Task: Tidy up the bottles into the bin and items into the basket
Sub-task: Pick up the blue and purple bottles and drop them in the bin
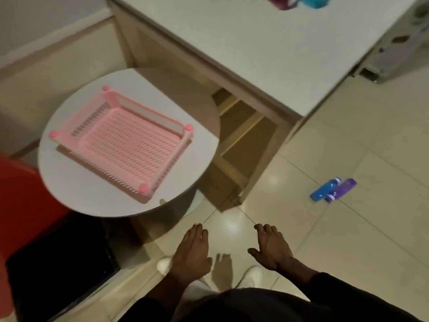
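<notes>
I note both hands [192,249] [272,247] open and empty; the touching floor bottles [333,189] may roll apart when grabbed.

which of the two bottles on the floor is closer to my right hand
The blue bottle. It lies on the left of the purple bottle, touching it, on the side toward your right hand.
</notes>
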